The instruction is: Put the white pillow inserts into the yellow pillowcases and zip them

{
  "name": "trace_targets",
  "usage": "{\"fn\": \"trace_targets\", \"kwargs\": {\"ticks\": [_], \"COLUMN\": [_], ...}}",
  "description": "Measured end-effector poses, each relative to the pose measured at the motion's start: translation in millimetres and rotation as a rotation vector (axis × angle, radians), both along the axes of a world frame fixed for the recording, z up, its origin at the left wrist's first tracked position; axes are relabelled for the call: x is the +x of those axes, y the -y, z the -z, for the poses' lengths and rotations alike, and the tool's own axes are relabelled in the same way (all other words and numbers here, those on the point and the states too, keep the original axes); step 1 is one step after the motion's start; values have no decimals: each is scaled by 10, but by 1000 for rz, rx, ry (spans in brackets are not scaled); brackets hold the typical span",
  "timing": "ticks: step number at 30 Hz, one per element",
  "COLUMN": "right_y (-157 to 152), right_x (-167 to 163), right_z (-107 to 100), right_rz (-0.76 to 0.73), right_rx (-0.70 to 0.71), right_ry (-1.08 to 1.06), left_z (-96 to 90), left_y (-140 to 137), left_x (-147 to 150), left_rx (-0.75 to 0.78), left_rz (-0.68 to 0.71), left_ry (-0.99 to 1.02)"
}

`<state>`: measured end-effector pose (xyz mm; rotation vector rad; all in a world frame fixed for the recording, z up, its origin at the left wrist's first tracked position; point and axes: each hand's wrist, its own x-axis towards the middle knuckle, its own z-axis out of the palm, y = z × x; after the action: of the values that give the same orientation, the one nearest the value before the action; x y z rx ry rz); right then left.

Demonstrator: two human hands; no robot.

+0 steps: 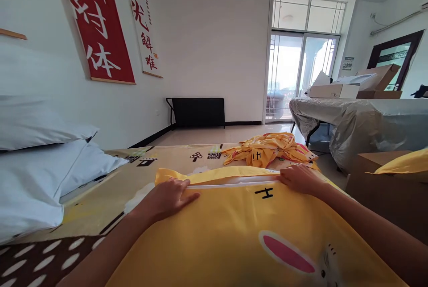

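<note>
A yellow pillowcase [214, 229] with a rabbit print fills the near middle, plump as if stuffed. Along its far edge runs a long opening with a white strip, and something white [234, 180] shows inside. At the left end of that opening, my left hand [172, 197] has its fingers curled over the edge and its thumb stretched along the front. My right hand [301, 179] grips the right end of the same edge, fingers bent over the fabric. Just beyond lies a crumpled heap of yellow printed fabric [267, 148].
White pillows [30, 175] are stacked at the left on a patterned bed cover [174, 157]. A brown dotted cloth [43, 260] lies near left. At right stand a cardboard box [368, 189] with yellow fabric on top and a plastic-covered table [354, 122] bearing open boxes.
</note>
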<state>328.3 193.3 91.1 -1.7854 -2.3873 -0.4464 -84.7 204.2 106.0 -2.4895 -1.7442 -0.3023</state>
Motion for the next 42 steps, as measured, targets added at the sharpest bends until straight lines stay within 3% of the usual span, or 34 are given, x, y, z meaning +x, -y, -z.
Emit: {"fn": "trace_targets", "kwargs": {"ticks": [5, 9, 14, 16, 18, 22, 25, 28, 31, 34, 42], "right_y": [-71, -257, -384, -403, -436, -582, -723, -839, -919, -974, -1044], "right_x": [13, 59, 161, 205, 235, 203, 87, -31, -76, -49, 48], "right_z": [-70, -133, -378, -456, -459, -156, 273, 716, 1064, 1284, 1450], "right_rz": [-127, -48, -54, -100, -148, -164, -103, -69, -108, -132, -61], "right_rx": [193, 407, 753, 805, 764, 376, 43, -100, -130, -181, -292], "right_ry": [67, 69, 31, -22, -102, -219, -278, -343, -443, -573, -799], "left_z": [-89, -295, -649, -731, -736, -436, 31, 560, 989, 1236, 1414], "left_y": [-148, -297, -399, -430, -474, -658, -836, -950, -990, -1015, -1101], "left_x": [-108, -53, 62, 68, 49, -18, -48, -42, -22, -20, -63], "left_rx": [84, 322, 630, 681, 603, 229, -38, -206, -233, -174, -145], "left_rz": [92, 104, 80, 66, 92, 159, 115, 16, -7, 30, 44], "left_ry": [-116, -140, -144, -113, -75, 25, 145, 230, 295, 349, 423]}}
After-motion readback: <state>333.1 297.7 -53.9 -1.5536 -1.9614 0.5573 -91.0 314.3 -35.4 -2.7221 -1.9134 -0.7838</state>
